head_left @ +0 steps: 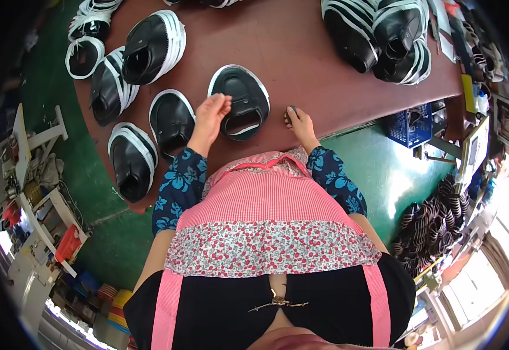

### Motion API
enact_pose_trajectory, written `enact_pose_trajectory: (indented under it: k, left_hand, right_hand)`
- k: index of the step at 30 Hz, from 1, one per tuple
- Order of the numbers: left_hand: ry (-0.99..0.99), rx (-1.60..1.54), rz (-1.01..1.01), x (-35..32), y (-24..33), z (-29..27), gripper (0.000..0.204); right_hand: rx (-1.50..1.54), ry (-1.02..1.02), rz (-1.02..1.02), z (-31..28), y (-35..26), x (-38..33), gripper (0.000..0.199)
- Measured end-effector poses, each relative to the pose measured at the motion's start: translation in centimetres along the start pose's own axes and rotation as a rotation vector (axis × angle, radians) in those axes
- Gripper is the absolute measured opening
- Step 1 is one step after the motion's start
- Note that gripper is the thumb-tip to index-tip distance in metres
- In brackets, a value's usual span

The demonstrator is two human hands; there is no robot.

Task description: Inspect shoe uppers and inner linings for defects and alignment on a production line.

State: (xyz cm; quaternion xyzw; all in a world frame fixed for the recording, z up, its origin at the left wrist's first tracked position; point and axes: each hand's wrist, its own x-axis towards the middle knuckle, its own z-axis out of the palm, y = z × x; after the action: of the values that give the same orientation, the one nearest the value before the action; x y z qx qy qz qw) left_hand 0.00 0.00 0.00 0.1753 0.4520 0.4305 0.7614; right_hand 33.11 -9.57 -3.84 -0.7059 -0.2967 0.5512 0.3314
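A black shoe upper (240,96) with white edging lies in front of me on the brown table, its opening towards me. My left hand (211,119) is at the upper's left edge, with fingers curled and tips together; whatever they may pinch is too small to make out. To the right of the upper, my right hand (301,125) rests close to the table, closed around a small dark object (290,113) whose kind I cannot tell. Another black upper (171,119) lies just left of my left hand, partly hidden by my wrist.
Stacked black-and-white uppers (133,163) line the table's left side, with more stacks (155,46) behind. Another pile (377,35) stands at the far right of the brown table (301,58). Beyond its right edge are a blue basket (411,125) and a heap of uppers (432,224).
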Motion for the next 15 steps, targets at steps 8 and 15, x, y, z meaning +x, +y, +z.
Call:
enact_pose_trajectory:
  k: [8,15]
  left_hand:
    - [0.212,0.537,0.117,-2.3,3.8,3.8,0.026]
    - [0.487,1.669,0.337,-6.9,-5.2,9.0,0.079]
  right_hand:
    - [-0.015,-0.056,0.063,-10.9,0.3,4.3,0.039]
    - [-0.297,-0.148,-0.157,-20.7,-1.4,9.4,0.035]
